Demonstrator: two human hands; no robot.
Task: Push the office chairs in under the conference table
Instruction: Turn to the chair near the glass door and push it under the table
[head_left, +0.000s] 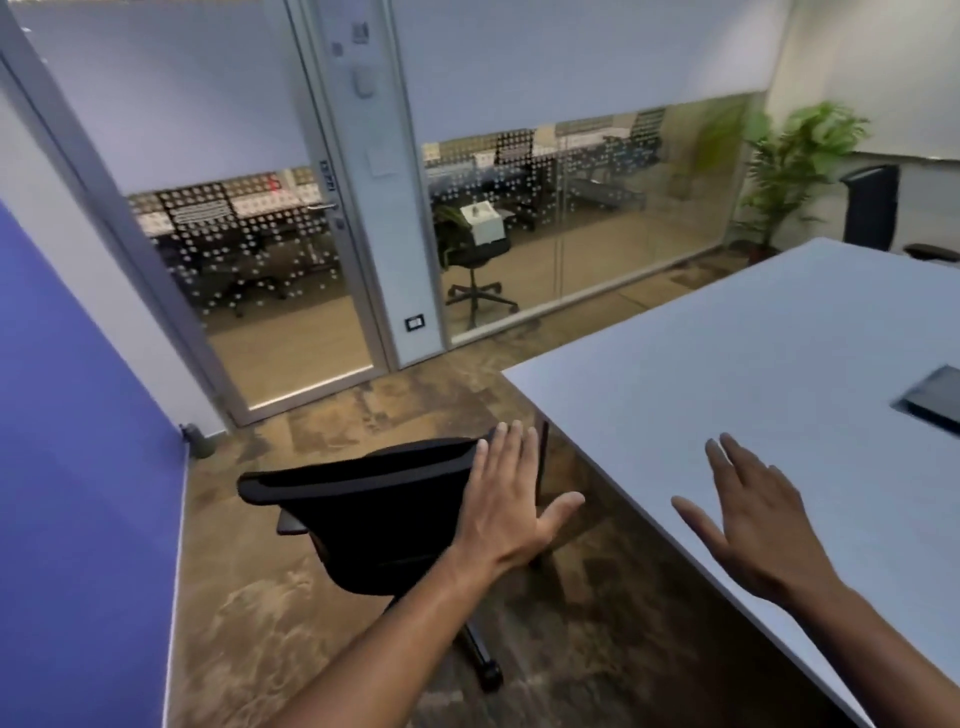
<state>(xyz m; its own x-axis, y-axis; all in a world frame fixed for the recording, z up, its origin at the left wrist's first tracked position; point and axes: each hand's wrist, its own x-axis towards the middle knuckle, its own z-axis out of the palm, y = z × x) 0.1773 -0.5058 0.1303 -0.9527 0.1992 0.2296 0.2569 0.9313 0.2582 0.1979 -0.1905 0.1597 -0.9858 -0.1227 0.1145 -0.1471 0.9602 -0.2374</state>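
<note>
- Left hand (511, 499): flat, fingers spread, thumb out, gripping nothing. It lies over the right end of the black chair's backrest top; looks like palm contact, but touching or just above is unclear.
- Right hand (748, 512): flat and spread too, empty, over the near part of the white table (727, 364). Resting on it or held just above, cannot tell.
- Black office chair (374, 514): stands on the floor just beside the table's near-left corner, backrest toward the camera. Seat appears outside the table edge, not tucked in. One armrest shows on its left and a wheeled leg below; seat hidden behind the backrest.
- Step, as I judge it: start of pushing this chair, hand placed on the backrest, chair not yet under.
- Next move calls for: a firmer hold or flat push on the backrest top, turning the chair to face the table edge, rolling it straight in. Armrests may catch the tabletop edge; clearance not visible.
- Table also has a dark recessed panel (930, 397) at the right edge.
- Further off: a second dark chair (870, 208) at the table's far side, only partly in view; how far in it sits is unclear.
- Potted plant (795, 166) in the far corner.
- Glass wall and door (249, 244) with a white dot pattern; another chair (475, 260) beyond the glass, outside the room.
- Writing: none readable. Small plates on the door post are too blurred.
</note>
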